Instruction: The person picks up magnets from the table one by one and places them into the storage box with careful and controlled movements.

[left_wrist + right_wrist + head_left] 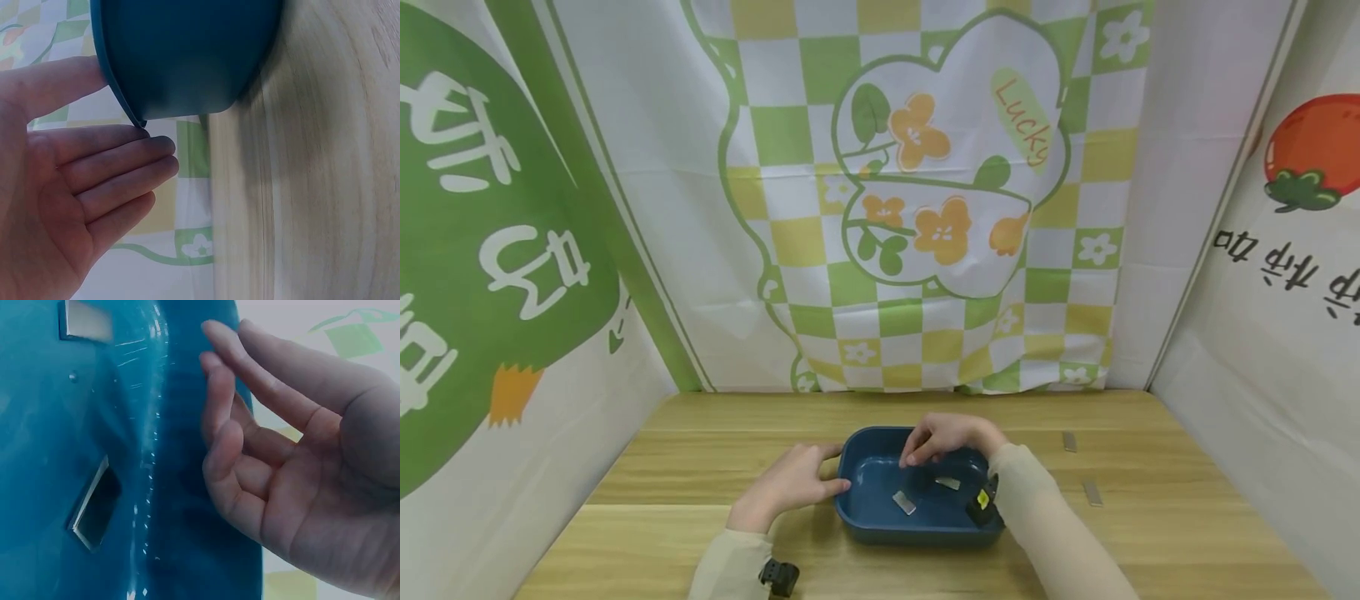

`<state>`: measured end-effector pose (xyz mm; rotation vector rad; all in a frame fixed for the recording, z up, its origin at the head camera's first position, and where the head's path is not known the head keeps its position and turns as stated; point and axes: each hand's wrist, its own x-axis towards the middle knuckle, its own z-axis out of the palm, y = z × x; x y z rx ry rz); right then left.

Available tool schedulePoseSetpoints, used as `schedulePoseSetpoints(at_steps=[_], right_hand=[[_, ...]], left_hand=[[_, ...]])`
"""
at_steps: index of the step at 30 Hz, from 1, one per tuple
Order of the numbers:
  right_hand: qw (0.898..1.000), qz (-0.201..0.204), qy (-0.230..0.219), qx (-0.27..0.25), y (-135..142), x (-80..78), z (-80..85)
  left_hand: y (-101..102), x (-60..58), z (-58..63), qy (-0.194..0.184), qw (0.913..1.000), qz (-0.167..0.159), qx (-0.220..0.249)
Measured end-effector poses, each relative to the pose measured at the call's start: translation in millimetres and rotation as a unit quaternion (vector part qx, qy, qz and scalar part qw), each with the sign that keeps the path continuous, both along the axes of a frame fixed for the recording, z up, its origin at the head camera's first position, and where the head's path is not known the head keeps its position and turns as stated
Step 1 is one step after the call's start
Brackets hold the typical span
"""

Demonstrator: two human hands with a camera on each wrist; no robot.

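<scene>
A dark blue rectangular box (925, 535) with an open top stands on the table. My left hand (797, 479) rests at its left end, the thumb over the rim. In the left wrist view the fingers of my left hand (100, 181) are straight, with the index fingertip at the rim's corner. Above the box's interior, my right hand (943, 435) points its fingers downward. In the right wrist view my right hand (281, 456) has loosely bent fingers and shows nothing held. Inside the box lie two small flat metal strips, one strip (904, 502) nearer and another strip (948, 482) farther right.
To the right of the box, two more grey strips lie on the wooden table (700, 467): a farther strip (1070, 442) and a nearer strip (1092, 493). A printed curtain (925, 333) hangs behind the table, with printed cloth at both sides.
</scene>
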<state>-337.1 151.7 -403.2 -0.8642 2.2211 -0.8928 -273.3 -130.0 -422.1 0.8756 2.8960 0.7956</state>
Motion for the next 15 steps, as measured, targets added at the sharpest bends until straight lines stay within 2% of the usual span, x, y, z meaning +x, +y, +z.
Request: schedulePoseSetpoints(at_steps=[8, 15], right_hand=[[0.999, -0.046, 0.013, 0.009, 13, 4.0, 9.5], [0.997, -0.07, 0.016, 0.008, 20, 7.5, 16.7]], left_hand=[[1, -0.1, -1.0, -0.001, 1.0, 0.003, -0.003], [1, -0.6, -0.8, 0.001, 1.0, 0.002, -0.006]])
